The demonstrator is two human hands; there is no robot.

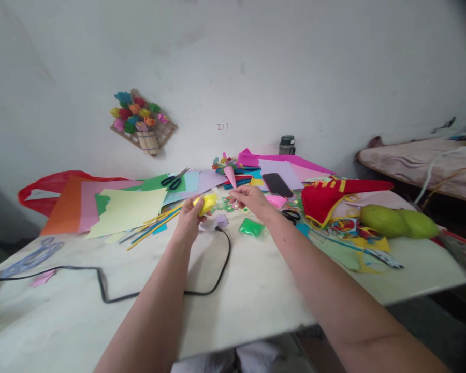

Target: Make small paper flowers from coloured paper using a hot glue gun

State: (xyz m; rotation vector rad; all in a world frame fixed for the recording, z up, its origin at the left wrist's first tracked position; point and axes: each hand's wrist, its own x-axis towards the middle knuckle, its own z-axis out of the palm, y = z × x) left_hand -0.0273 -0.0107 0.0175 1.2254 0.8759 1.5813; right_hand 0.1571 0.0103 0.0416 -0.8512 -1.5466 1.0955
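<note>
My left hand is closed around a yellow packet, which looks like soft modelling clay in clear plastic. Clear wrapping sticks out at the packet's right end. A short gap to the right, my right hand has thumb and fingertips pinched together; whatever is between them is too small to tell. Below and between the hands lies a green packet of the same sort. A pink packet rests just beyond my right wrist, partly hidden by it. Behind my right hand stands a pink paper cone with colourful paper bits around its top.
Coloured paper sheets cover the back left, with scissors on them and thin sticks beside. A black cable crosses the table. To the right are a phone, red cloth, other scissors and green fruit.
</note>
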